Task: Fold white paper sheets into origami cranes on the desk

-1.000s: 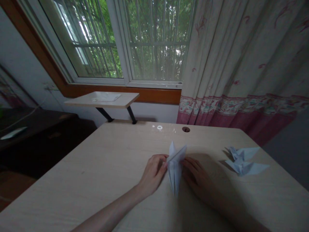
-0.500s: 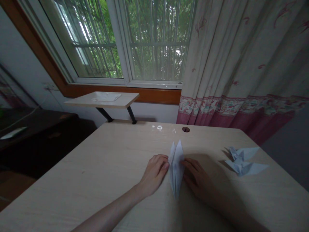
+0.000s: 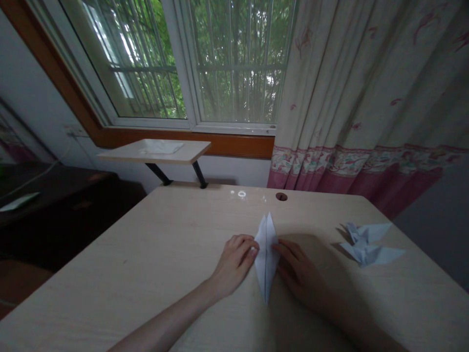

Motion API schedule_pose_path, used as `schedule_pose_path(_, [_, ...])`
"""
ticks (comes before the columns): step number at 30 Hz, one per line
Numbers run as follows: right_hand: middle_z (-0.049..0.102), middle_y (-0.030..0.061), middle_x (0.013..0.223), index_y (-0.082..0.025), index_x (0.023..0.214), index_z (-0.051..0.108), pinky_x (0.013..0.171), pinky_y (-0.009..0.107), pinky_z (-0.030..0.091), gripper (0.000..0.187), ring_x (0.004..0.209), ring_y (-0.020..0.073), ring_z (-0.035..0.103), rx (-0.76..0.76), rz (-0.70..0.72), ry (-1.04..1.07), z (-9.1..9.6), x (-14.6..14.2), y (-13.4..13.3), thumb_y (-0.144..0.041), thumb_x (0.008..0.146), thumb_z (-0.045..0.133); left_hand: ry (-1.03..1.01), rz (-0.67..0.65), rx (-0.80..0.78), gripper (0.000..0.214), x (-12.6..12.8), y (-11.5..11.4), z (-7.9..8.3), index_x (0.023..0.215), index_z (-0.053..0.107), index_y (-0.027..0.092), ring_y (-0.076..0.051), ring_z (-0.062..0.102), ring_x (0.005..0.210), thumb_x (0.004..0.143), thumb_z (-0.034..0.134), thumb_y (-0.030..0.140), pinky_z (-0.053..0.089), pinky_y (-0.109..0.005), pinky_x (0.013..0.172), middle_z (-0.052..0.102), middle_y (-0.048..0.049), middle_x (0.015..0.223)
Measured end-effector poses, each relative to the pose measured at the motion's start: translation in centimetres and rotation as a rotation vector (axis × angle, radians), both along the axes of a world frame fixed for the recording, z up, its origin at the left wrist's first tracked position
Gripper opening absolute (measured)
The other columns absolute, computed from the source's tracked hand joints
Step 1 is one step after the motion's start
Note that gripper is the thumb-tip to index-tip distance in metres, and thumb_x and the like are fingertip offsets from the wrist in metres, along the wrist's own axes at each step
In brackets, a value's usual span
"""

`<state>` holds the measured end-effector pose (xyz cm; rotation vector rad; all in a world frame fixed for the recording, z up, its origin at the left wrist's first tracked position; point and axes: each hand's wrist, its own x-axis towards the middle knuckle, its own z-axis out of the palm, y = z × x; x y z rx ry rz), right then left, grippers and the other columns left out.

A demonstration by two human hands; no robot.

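Two bare hands flank one slim, smooth diamond of folded white paper, centred near the front of the pale wood-grain counter, with a crease running down its middle and its upper end split into two sharp points. The left hand has its grip pinched on the left edge; the right hand lays fingertips on the right edge, its thumb too shadowed to tell if that grip is closed. To the right, two angular paper cranes sit close together. Farther back are one round hole, a raised shelf on two black metal supports, and a pleated floral fabric curtain.
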<state>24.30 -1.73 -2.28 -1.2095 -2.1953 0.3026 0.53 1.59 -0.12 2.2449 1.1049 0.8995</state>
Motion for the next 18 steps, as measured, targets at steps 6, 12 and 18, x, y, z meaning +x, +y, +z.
schedule_pose_path(6, [0.055, 0.0122, 0.134, -0.023, 0.135, 0.049, 0.105, 0.049, 0.046, 0.044, 0.124, 0.0245, 0.052, 0.005, -0.004, -0.011, 0.12, -0.09, -0.09, -0.013, 0.092, 0.047, 0.036, 0.011, -0.001, 0.025, 0.04, -0.11, 0.1, 0.111, 0.069, 0.026, -0.025, 0.054, 0.111, 0.101, 0.047, 0.033, 0.041, -0.042, 0.097, 0.062, -0.007, 0.115])
schedule_pose_path(12, [0.055, 0.0121, 0.135, -0.024, 0.131, 0.055, 0.104, 0.05, 0.047, 0.04, 0.126, 0.0256, 0.051, 0.026, 0.019, -0.009, 0.16, -0.08, -0.04, -0.014, 0.093, 0.045, 0.023, 0.008, 0.005, 0.023, -0.01, 0.01, 0.05, 0.112, 0.069, 0.026, -0.025, 0.053, 0.112, 0.099, 0.05, 0.032, 0.041, -0.042, 0.098, 0.062, -0.0069, 0.117])
schedule_pose_path(18, [0.054, 0.0111, 0.138, -0.028, 0.132, 0.057, 0.103, 0.053, 0.046, 0.044, 0.127, 0.0269, 0.05, 0.024, 0.033, -0.038, 0.22, 0.02, -0.05, -0.012, 0.092, 0.046, 0.032, 0.005, 0.009, 0.021, -0.02, 0.1, -0.3, 0.111, 0.071, 0.028, -0.026, 0.053, 0.112, 0.097, 0.055, 0.03, 0.042, -0.043, 0.097, 0.062, -0.0065, 0.116])
